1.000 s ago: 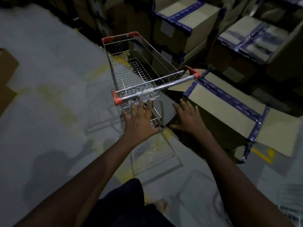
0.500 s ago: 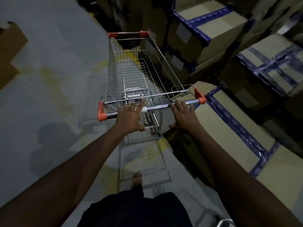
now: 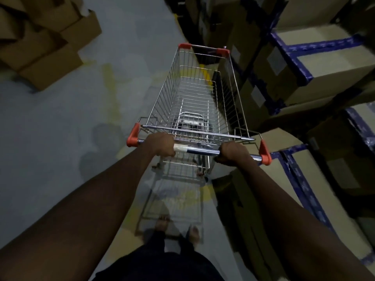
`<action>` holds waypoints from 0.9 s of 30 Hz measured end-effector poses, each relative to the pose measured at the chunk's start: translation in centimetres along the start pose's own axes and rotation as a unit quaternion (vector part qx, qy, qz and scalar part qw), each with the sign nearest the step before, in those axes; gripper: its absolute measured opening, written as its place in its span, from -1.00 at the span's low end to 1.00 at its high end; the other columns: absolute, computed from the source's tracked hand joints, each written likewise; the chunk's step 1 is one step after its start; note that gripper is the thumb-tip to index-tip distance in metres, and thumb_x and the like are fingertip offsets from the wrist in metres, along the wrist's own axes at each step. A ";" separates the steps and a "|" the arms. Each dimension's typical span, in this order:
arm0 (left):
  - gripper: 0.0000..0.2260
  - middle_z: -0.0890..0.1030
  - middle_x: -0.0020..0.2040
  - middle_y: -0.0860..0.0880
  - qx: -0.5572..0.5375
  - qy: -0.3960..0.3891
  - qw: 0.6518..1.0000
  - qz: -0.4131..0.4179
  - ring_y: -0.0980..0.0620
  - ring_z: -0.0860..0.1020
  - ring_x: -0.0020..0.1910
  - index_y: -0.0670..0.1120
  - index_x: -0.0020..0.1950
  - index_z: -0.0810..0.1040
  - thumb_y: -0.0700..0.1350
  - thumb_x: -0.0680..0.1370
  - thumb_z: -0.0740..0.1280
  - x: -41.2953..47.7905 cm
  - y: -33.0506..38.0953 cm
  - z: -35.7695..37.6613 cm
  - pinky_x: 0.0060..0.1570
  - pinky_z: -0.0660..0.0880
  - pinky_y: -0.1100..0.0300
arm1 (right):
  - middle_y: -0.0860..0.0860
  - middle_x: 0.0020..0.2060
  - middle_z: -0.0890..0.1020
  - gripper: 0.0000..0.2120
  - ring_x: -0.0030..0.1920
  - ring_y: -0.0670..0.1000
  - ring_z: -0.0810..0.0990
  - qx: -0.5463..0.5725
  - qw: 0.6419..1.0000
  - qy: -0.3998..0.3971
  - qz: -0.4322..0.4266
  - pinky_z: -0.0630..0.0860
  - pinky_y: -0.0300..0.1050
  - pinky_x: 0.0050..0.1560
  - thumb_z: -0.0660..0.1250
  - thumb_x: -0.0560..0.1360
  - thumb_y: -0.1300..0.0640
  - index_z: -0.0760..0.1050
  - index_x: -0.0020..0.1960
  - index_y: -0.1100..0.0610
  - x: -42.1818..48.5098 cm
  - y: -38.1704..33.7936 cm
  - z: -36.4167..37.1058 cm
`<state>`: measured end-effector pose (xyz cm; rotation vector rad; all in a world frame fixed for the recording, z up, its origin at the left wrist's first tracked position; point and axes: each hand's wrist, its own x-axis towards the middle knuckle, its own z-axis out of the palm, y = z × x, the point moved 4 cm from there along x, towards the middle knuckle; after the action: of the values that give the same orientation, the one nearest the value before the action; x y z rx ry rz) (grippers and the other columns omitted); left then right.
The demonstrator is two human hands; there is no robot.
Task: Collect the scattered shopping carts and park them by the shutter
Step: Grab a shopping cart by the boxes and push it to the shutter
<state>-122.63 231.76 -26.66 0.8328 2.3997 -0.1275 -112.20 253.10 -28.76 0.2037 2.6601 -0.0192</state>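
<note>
A silver wire shopping cart (image 3: 194,94) with orange corner caps stands on the grey floor straight ahead of me, its basket empty. Its chrome handle bar (image 3: 199,151) runs across the middle of the view. My left hand (image 3: 161,146) grips the bar near its left end, beside a strip of white tape. My right hand (image 3: 233,154) grips the bar close to the right orange cap. No shutter is in view.
Stacks of cardboard boxes with blue tape (image 3: 316,63) crowd the right side, close to the cart. More plain cardboard boxes (image 3: 42,43) sit at the upper left. Grey floor (image 3: 60,138) with faded yellow markings lies to the left and ahead. My feet show below the cart.
My hands went from reaching with spread fingers to gripping the cart's handle bar. The cart now points straight ahead, and I stand closer behind it.
</note>
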 end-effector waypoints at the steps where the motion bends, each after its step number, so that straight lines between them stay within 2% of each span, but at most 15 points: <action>1: -0.81 0.58 -0.28 -0.01 0.004 0.016 1.000 -0.006 -0.04 0.58 -0.20 -0.07 -0.13 0.62 0.04 0.42 0.36 -0.1 -0.2 0.0 -0.12 0.53 0.12 | 0.13 -0.04 0.62 -0.62 -0.03 0.15 0.61 -0.003 1.000 0.007 0.006 0.55 -0.02 -0.05 0.32 0.44 -0.15 0.53 0.04 0.15 0.2 -0.1 0.1; 3: -0.74 0.65 -0.10 -0.04 0.015 0.043 0.999 -0.006 -0.07 0.61 -0.07 -0.05 0.00 0.62 0.09 0.43 0.36 -0.5 -0.4 0.2 -0.15 0.45 0.14 | 0.10 -0.11 0.63 -0.67 -0.09 0.15 0.61 -0.020 0.999 0.045 0.010 0.58 0.02 -0.06 0.29 0.43 -0.13 0.54 0.00 0.12 0.0 -0.6 0.1; 5: -0.71 0.66 -0.02 -0.03 0.026 0.072 0.997 -0.002 -0.08 0.62 -0.02 -0.02 0.03 0.61 0.12 0.42 0.37 -0.9 -0.5 0.3 -0.14 0.45 0.12 | 0.08 -0.16 0.62 -0.68 -0.15 0.14 0.62 -0.031 0.996 0.079 0.011 0.59 0.04 -0.09 0.26 0.44 -0.14 0.54 -0.03 0.11 -0.8 -1.1 0.3; 9: -0.72 0.66 -0.01 -0.04 0.032 0.097 0.995 -0.009 -0.09 0.61 0.01 0.00 0.01 0.61 0.14 0.43 0.37 -2.6 -1.1 1.2 -0.09 0.46 0.11 | 0.07 -0.18 0.63 -0.67 -0.22 0.12 0.62 -0.043 0.994 0.103 0.003 0.57 -0.06 -0.20 0.25 0.47 -0.19 0.52 -0.06 0.08 -2.3 -2.5 0.3; 12: -0.73 0.66 0.01 -0.05 0.025 0.104 0.994 -0.027 -0.10 0.61 0.02 0.01 0.04 0.61 0.12 0.44 0.37 -4.6 -1.5 2.1 -0.05 0.48 0.10 | 0.05 -0.20 0.63 -0.71 -0.23 0.11 0.63 -0.053 0.993 0.105 -0.015 0.44 -0.15 -0.30 0.28 0.45 -0.16 0.53 -0.06 0.06 -3.4 -3.8 0.4; 15: -0.70 0.64 0.03 -0.07 0.024 0.098 0.993 -0.055 -0.11 0.61 0.04 0.00 0.10 0.60 0.12 0.45 0.37 -6.4 -1.9 3.2 -0.03 0.49 0.07 | 0.09 -0.14 0.64 -0.74 -0.15 0.16 0.64 -0.006 0.995 0.092 -0.027 0.47 -0.09 -0.25 0.30 0.44 -0.09 0.53 -0.04 0.09 -4.0 -4.9 0.9; 19: -0.65 0.63 0.03 -0.08 0.014 0.099 0.990 -0.100 -0.10 0.61 0.03 -0.02 0.08 0.62 0.17 0.42 0.37 -8.4 -3.2 5.3 -0.05 0.49 0.10 | 0.09 -0.16 0.64 -0.74 -0.17 0.16 0.64 -0.005 0.994 0.086 -0.062 0.56 -0.04 -0.18 0.30 0.43 -0.09 0.55 -0.05 0.09 -4.3 -6.7 0.8; 23: -0.65 0.63 0.03 -0.06 -0.005 0.094 0.985 -0.145 -0.09 0.60 0.05 0.02 0.08 0.59 0.20 0.42 0.36 -10.8 -5.3 7.5 -0.03 0.47 0.11 | 0.09 -0.18 0.64 -0.75 -0.18 0.17 0.64 -0.028 0.988 0.098 -0.119 0.53 -0.05 -0.17 0.30 0.43 -0.08 0.55 -0.10 0.10 -4.4 -9.5 0.7; 27: -0.62 0.64 0.03 -0.07 -0.024 0.085 0.976 -0.199 -0.10 0.61 0.05 0.02 0.08 0.59 0.22 0.39 0.37 -13.9 -7.7 9.6 -0.06 0.48 0.11 | 0.10 -0.22 0.63 -0.79 -0.24 0.14 0.63 -0.037 0.979 0.099 -0.175 0.41 -0.13 -0.28 0.30 0.42 -0.05 0.53 -0.18 0.10 -4.2 -13.2 0.8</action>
<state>-113.60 215.55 -27.56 0.3424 2.6937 -0.1580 -110.04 239.44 -27.86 -0.3039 2.8550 -0.0144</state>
